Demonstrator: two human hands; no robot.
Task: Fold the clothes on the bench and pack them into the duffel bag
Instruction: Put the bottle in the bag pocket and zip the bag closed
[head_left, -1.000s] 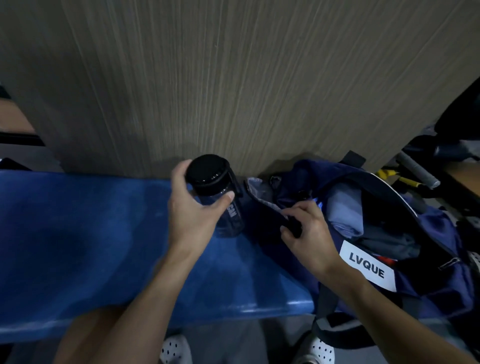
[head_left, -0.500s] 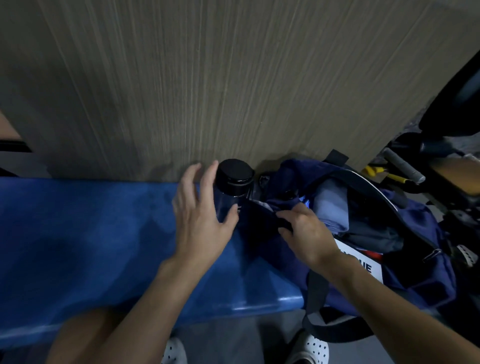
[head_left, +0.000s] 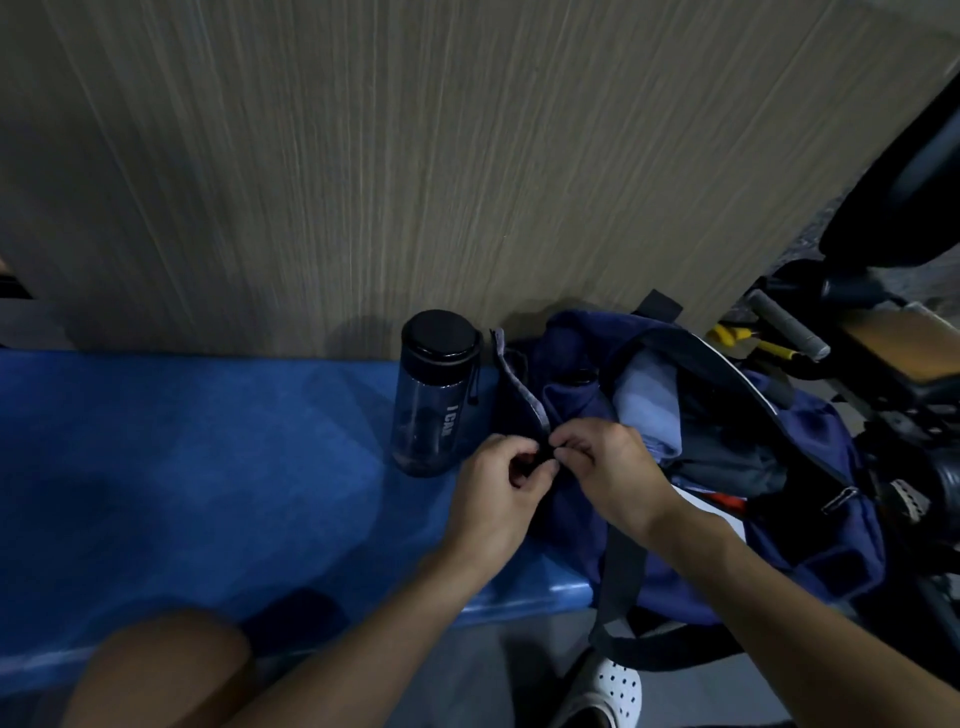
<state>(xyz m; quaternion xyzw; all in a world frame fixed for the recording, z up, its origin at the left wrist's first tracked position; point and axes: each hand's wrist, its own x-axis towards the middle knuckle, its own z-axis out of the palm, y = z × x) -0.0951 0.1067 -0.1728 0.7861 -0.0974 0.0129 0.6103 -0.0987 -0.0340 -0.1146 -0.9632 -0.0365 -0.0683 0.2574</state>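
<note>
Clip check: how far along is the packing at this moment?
Done: folded clothes, a light blue garment and a dark grey garment, lie inside the navy duffel bag. In hand: the left hand and right hand both pinch the bag's grey-trimmed edge. Left: the bag is open, and the water bottle stands on the blue bench beside it, possibly to be packed next.
</note>
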